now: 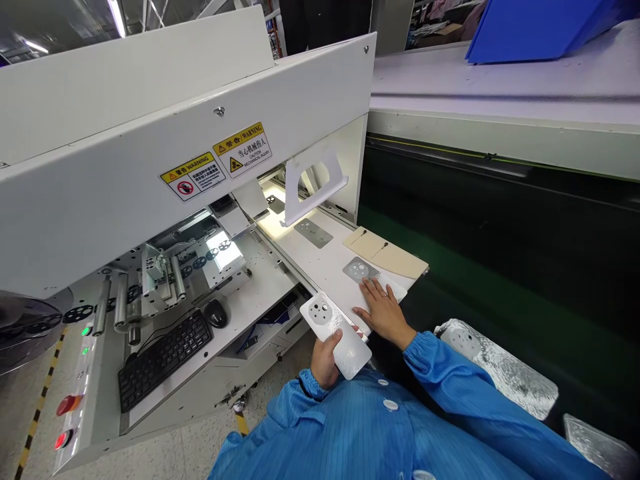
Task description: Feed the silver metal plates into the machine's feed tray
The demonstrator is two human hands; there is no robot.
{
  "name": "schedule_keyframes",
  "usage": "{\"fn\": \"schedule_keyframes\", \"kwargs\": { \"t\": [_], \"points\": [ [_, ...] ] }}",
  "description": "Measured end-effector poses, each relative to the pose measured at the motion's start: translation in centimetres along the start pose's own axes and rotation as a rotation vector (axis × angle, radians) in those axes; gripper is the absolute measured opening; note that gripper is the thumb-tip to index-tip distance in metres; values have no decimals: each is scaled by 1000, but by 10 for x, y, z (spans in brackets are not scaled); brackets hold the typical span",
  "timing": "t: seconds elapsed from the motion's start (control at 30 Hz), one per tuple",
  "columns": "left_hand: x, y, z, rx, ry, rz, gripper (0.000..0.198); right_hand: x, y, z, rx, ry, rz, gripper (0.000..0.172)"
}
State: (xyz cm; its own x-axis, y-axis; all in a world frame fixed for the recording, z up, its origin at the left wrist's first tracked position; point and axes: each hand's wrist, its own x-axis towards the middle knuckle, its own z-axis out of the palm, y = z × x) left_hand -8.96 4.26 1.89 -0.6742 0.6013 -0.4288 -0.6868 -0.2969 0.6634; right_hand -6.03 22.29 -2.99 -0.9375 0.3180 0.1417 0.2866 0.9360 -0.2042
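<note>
My left hand (pixel 325 360) grips a white phone back panel (pixel 353 353) by its edge, thumb on top. A round camera area with several holes shows at the panel's upper end. My right hand (pixel 386 315) lies flat, fingers stretched, over the lower part of a grey phone back panel (pixel 357 268) on the machine's white feed surface (pixel 320 267). Something pale and shiny shows under and beside that hand. Further in, another grey panel (pixel 313 233) rests on the same surface, and one more (pixel 275 204) lies near the lit area.
The white machine housing (pixel 125 147) with warning labels stands ahead. A keyboard (pixel 165 360) and mouse (pixel 216 313) sit at left, above red buttons (pixel 67 405). A dark green belt (pixel 490 260) runs along the right, carrying film-wrapped panels (pixel 505 367). A blue bin (pixel 530 30) stands beyond.
</note>
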Motion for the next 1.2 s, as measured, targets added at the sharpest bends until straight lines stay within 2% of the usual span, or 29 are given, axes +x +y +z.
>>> {"fn": "schedule_keyframes", "kwargs": {
  "t": [0.33,0.6,0.87,0.97,1.07,1.13,1.2],
  "points": [
    [1,0,-2,-6,7,-10,42,3,4,4,17,34,-10,63],
    [1,1,-3,-4,-14,-9,41,6,4,0,0,-9,10,66],
    [3,0,-5,8,-20,-17,41,2,0,-7,47,55,5,64],
    [2,2,-6,-5,-66,-37,42,-7,-6,-15,153,123,-5,59],
    [1,3,-6,-26,-185,-128,49,-25,-12,-25,382,213,49,48],
    [2,4,-6,-23,-252,-206,55,-40,-15,-32,568,210,143,45],
    [2,4,-4,1,-290,-253,58,-55,-18,-39,754,153,255,44]
  ]
}}
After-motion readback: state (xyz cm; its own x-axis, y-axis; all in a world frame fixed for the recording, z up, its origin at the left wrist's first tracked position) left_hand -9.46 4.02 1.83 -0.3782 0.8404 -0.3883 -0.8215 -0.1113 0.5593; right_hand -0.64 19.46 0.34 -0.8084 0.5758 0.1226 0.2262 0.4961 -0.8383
